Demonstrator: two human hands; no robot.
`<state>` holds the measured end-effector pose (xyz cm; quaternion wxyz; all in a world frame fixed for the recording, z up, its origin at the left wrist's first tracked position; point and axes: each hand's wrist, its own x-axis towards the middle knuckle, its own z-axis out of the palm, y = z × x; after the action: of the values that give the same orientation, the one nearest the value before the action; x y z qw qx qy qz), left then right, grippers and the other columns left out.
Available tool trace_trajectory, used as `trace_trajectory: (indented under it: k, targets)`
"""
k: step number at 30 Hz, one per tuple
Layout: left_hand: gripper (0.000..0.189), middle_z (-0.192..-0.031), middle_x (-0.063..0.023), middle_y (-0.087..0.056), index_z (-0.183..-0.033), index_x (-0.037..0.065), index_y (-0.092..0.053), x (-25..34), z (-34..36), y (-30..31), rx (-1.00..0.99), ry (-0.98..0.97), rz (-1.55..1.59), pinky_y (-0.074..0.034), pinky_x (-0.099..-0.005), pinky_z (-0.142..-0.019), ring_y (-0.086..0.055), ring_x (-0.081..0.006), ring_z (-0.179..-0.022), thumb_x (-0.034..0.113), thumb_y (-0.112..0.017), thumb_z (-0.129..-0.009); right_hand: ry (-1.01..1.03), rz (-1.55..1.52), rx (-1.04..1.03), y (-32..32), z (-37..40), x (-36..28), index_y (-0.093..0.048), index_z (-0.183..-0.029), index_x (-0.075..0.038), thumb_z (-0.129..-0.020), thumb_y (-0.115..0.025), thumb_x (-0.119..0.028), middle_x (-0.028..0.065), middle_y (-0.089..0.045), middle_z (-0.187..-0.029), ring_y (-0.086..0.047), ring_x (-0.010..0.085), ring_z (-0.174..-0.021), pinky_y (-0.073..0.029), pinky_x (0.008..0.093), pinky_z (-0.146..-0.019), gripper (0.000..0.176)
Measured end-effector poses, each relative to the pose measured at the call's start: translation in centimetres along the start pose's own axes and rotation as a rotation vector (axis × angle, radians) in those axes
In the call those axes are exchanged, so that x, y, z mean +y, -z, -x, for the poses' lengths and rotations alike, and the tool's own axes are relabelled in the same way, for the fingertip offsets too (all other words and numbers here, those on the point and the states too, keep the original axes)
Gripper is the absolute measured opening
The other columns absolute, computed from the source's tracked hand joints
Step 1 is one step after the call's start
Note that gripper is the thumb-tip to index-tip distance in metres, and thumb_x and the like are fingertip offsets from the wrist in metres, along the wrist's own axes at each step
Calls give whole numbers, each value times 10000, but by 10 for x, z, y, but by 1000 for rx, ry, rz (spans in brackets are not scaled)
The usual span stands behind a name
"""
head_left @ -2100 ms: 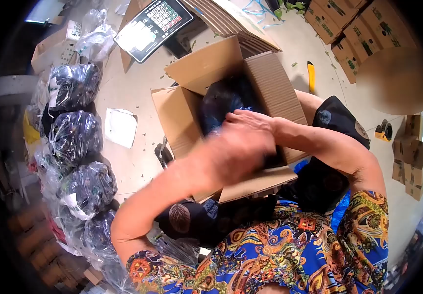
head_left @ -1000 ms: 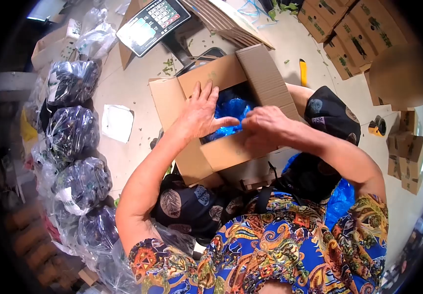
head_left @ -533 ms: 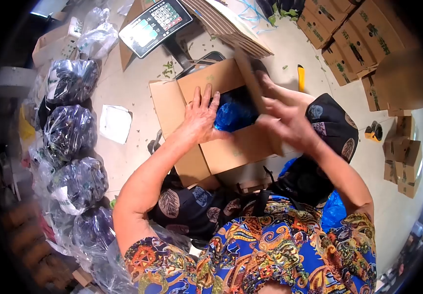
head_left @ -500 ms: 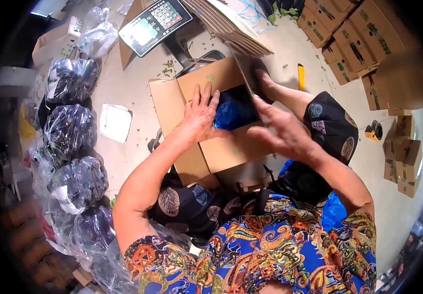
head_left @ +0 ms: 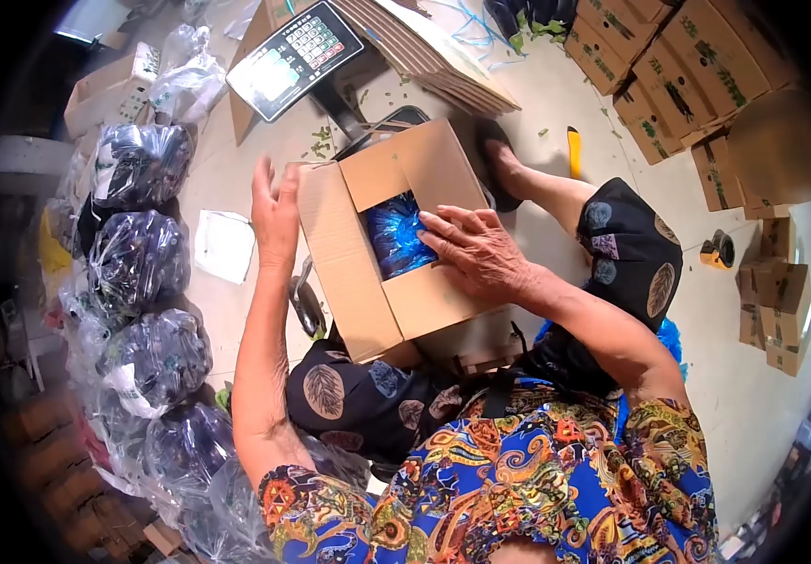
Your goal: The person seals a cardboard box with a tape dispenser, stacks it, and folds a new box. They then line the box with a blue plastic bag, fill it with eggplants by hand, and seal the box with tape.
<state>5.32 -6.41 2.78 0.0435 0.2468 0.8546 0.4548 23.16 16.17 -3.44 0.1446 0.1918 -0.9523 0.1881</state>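
A cardboard box (head_left: 354, 301) stands between my legs, and blue plastic (head_left: 396, 235) shows through the gap between its flaps. My right hand (head_left: 480, 249) lies flat on the right side of the box top, with its fingertips at the edge of the blue plastic. The flaps at the far, right and near sides are folded inward. On the left, a long flap still leans outward. My left hand (head_left: 276, 211) is raised beside that flap's outer edge, fingers stretched out and holding nothing.
A digital scale (head_left: 297, 56) stands beyond the box, with flattened cardboard sheets (head_left: 429, 61) next to it. Clear bags of dark produce (head_left: 140, 254) line the left. Printed cartons (head_left: 687, 75) are stacked at the right. A yellow-handled tool (head_left: 574, 150) and a tape dispenser (head_left: 717, 248) lie on the floor.
My left hand has moved from the box top out to the left flap's outer side. The right flap has gone from upright to folded down, with my right hand now on it.
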Motion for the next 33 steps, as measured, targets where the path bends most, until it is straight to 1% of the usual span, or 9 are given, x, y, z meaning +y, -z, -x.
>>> trace_trajectory:
  k: [4, 7, 10, 12, 16, 24, 26, 31, 33]
  targets:
    - [642, -1390, -166, -463, -1413, 12, -376, -12, 23, -25, -72, 512, 866, -404, -346, -1031, -489, -225, -1242, 499, -379, -995, -69, 3, 43, -1, -12, -7, -609, -1157, -83, -831, -625, -305, 78, -459, -1401, -380, 280, -1287, -299, 431, -1006, 395]
    - [675, -1416, -153, -428, -1466, 27, -292, 18, 15, -45, -223, 473, 876, -381, -337, -1056, -468, -224, -1265, 498, -386, -990, -67, -13, 30, -14, -25, -3, -619, -1106, -106, -822, -652, -255, 78, -470, -1388, -389, 295, -1285, -305, 441, -998, 323]
    - [711, -1478, -169, -345, -1494, 10, -196, 8, 0, -65, -102, 235, 538, -311, -354, -1105, -390, -247, -1336, 463, -406, -987, -107, -59, 127, -18, -27, -5, -561, -1212, -107, -811, -668, -178, 94, -478, -1386, -408, 310, -1287, -322, 449, -999, 421]
    - [752, -1501, -244, -273, -1473, -2, -245, -10, -19, -91, 54, -150, 124, -187, -422, -1151, -262, -371, -1399, 497, -455, -953, -142, -44, 170, -9, -31, -10, -521, -1272, -100, -814, -661, -159, 98, -475, -1393, -413, 318, -1288, -327, 452, -1002, 482]
    - [693, -1434, -204, -396, -1395, 91, -436, -22, -18, -115, 90, -382, -642, -267, -526, -1053, -331, -409, -1346, 578, -490, -906, -374, -128, 335, -21, -28, 3, -464, -1334, -43, -822, -638, -140, 160, -426, -1425, -371, 347, -1325, -305, 470, -1028, 550]
    - [653, -1423, -147, -431, -1412, 133, -434, -25, -30, -113, 78, -339, -689, -272, -500, -1054, -351, -399, -1330, 504, -551, -887, -613, 193, 112, -33, -55, 51, -398, -1419, -107, -881, -576, -383, 229, -281, -1503, -342, 391, -1327, -298, 520, -1037, 631]
    - [673, -1392, -170, -446, -1402, 116, -443, -31, -32, -113, 89, -390, -668, -271, -498, -1054, -350, -408, -1327, 548, -514, -891, -572, 42, 100, -45, -61, 77, -356, -1455, -149, -896, -543, -411, 235, -189, -1541, -332, 388, -1333, -330, 544, -1013, 645]
    - [670, -1133, -153, -530, -1340, 93, -494, -27, -48, -107, 31, -369, -591, -318, -486, -992, -474, -342, -1122, 584, -490, -885, -709, -234, -389, 6, -95, 89, -156, -1527, -197, -894, -490, -575, 259, 32, -1564, -420, 493, -1266, -346, 494, -1078, 809]
    - [669, -1111, -135, -520, -1342, 99, -489, -30, -48, -110, 66, -390, -586, -319, -488, -994, -469, -315, -1092, 542, -565, -847, -723, -168, -559, 10, -115, 108, -192, -1515, -181, -801, -601, -644, 282, -161, -1514, -420, 480, -1271, -379, 467, -1063, 944]
